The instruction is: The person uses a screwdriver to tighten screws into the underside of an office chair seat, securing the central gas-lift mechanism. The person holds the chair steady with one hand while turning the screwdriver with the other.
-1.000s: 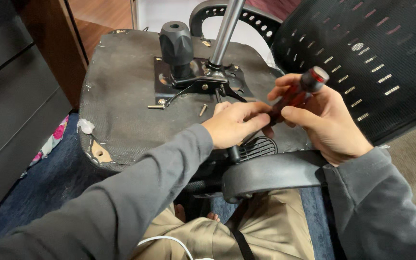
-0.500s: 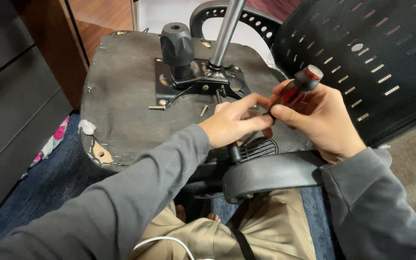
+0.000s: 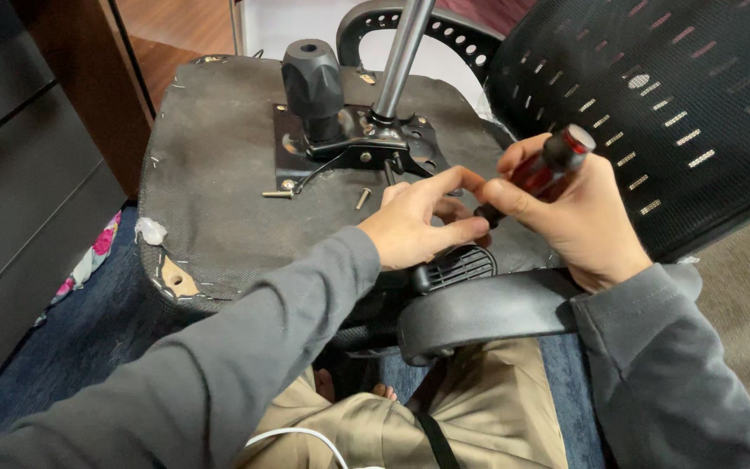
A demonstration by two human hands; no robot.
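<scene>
An office chair lies upturned, its grey fabric seat underside (image 3: 219, 200) facing me. My right hand (image 3: 583, 217) grips a screwdriver (image 3: 549, 165) with a red and black handle, tilted down to the left. My left hand (image 3: 418, 226) pinches at the screwdriver's tip near the seat's right edge; the tip and whatever is under it are hidden by the fingers. Two loose screws (image 3: 363, 198) (image 3: 276, 194) lie on the fabric beside the black metal mechanism plate (image 3: 353, 143), which carries a black knob (image 3: 312, 82) and the metal gas-lift column (image 3: 401, 52).
The chair's black mesh backrest (image 3: 670, 104) fills the upper right. A black armrest (image 3: 488, 308) lies across the front, above my lap. A dark cabinet (image 3: 19, 174) stands at the left, with blue carpet (image 3: 36, 365) and a flowered cloth (image 3: 88, 260) below it.
Both hands have stayed at the same spot on the seat's right edge. The screwdriver handle has shifted slightly, and my left fingers have closed in tighter at its tip.
</scene>
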